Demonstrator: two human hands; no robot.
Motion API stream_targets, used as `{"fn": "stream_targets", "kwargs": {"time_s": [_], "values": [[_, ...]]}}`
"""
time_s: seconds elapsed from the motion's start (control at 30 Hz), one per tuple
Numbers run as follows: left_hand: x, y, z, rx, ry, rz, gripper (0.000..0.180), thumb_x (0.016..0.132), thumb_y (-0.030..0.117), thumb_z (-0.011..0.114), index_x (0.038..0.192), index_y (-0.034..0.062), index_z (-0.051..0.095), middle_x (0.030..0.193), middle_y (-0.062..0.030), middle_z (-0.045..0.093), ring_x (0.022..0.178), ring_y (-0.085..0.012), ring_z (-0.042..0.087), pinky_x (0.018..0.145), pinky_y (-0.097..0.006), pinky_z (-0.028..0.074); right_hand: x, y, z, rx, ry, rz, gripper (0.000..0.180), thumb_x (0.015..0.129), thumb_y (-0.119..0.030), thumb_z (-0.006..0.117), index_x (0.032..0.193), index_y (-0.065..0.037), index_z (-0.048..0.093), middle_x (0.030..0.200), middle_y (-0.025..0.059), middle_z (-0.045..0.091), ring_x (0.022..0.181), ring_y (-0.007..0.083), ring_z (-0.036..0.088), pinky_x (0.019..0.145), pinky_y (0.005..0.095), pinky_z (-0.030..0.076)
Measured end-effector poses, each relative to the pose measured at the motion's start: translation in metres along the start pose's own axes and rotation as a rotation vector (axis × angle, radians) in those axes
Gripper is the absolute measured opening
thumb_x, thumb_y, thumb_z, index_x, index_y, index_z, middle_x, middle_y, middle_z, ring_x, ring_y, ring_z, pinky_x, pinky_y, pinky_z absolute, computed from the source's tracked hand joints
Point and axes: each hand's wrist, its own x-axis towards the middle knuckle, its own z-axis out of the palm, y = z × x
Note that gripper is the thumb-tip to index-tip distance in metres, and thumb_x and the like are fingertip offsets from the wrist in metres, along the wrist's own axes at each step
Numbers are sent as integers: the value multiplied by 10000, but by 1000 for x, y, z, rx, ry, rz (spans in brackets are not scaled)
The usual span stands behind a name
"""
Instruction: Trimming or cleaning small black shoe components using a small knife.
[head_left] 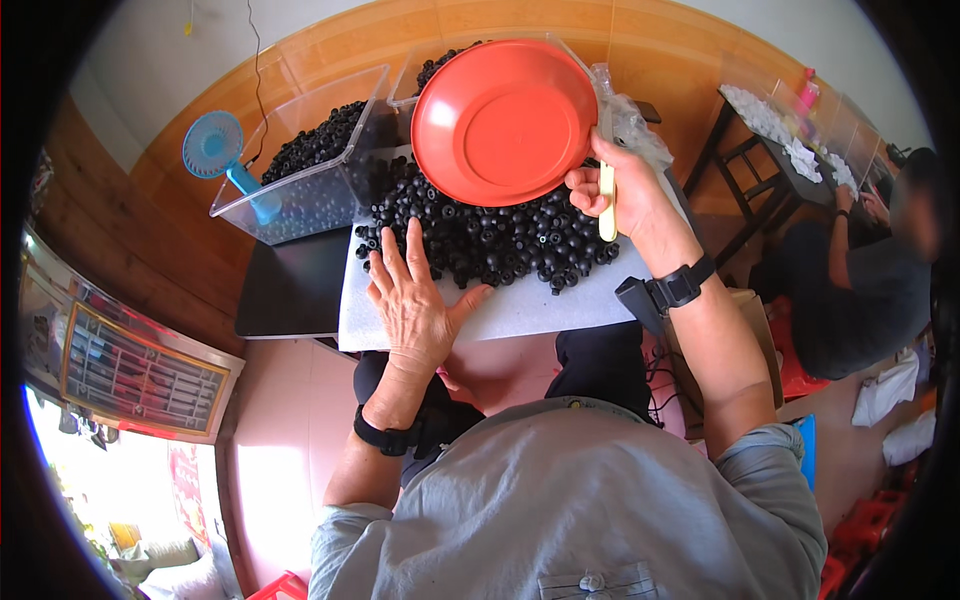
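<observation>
My right hand point(628, 190) grips the rim of an orange-red plastic basin point(510, 125), which is tipped with its underside facing me. A slim pale yellow-green handle point(608, 200) is also held in its fingers; what the handle belongs to is mostly hidden. Beneath the basin, a heap of small round black plastic parts point(490, 240), some with a hole or neck, spreads over a white sheet point(400, 320) on the table. My left hand point(412, 300) is open, fingers spread, at the heap's near left edge, with its fingertips by the parts.
A clear bin point(300, 215) of similar black parts stands at the left, with a light blue fan point(215, 150) at its side. Another clear bin is partly hidden behind the basin. Crumpled clear plastic point(640, 130) lies behind my right hand. A person point(850, 270) sits at a dark table, far right.
</observation>
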Motion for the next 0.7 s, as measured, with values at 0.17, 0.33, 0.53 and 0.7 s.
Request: {"fn": "stream_targets", "kwargs": {"time_s": [0.17,0.33,0.53,0.7], "values": [[-2,-2,3,8,33,19,1153,711,599,823,1578,75,274,1553,-326,298,1373,-541,333,1105,-613,271,-9,4,3,74,-143,-133,383,997,-438,614,1060,-61,591,763,150,639,534,251,619,401,244,336],[-2,-2,3,-23,38,27,1140,718,589,823,1576,76,273,1550,-321,299,1384,-527,315,1099,-619,273,-16,16,1,26,-210,-188,417,993,-455,612,1064,-44,613,783,134,644,551,248,629,422,246,335],[-1,-7,5,-25,27,17,1099,722,555,835,1554,65,311,1540,-309,310,1374,-512,323,1091,-610,289,-26,32,-1,-2,-297,-180,404,995,-456,616,1081,-63,586,828,123,668,601,251,666,437,233,352],[-1,-9,1,-73,50,54,1045,714,492,856,1517,30,372,1510,-294,352,1373,-491,335,1098,-594,295,-37,42,-1,6,-310,-168,371,1007,-429,604,1090,-68,577,856,108,678,629,236,678,437,224,355]]}}
